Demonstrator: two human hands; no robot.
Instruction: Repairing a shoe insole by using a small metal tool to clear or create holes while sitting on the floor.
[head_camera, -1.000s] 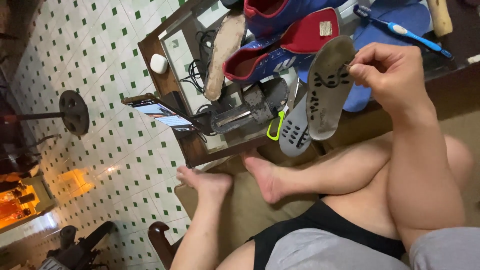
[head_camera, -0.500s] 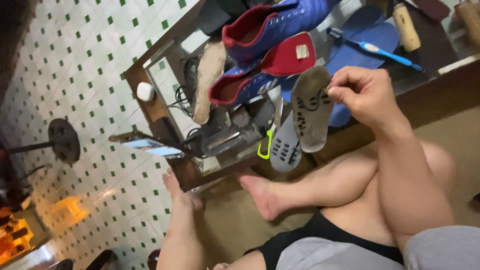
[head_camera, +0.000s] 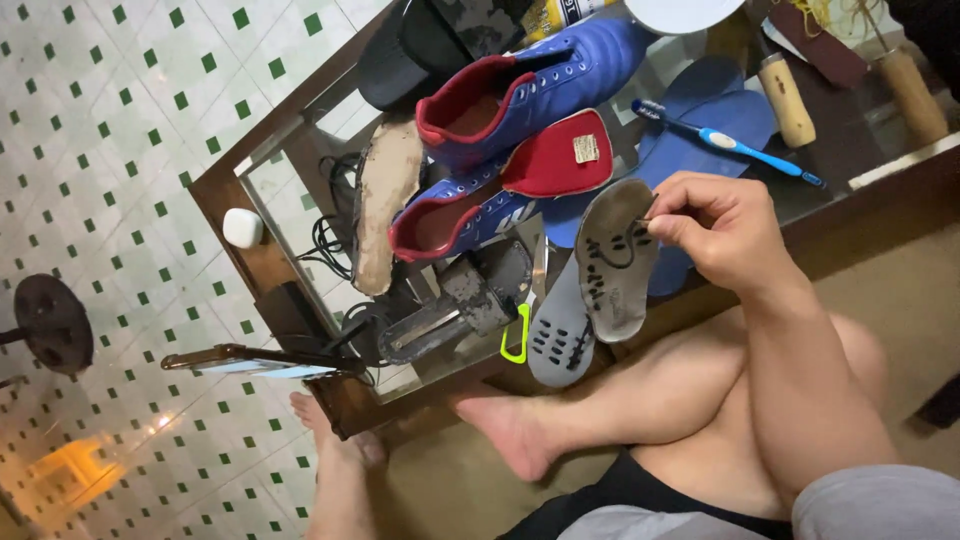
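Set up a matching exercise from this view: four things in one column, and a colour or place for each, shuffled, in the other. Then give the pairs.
Things:
1. toothbrush
2. boot
3. grey sole
4. small white case

Descriptions:
A. held by the right hand
B. blue outside, red lining
C. on the wooden edge of the table
D. lying on a blue insole

Pairs: 1-D, 2-B, 3-A, 4-C

Glass table crowded: blue boots, insoles, toothbrush block the middle; near edge by right hand seems passable.
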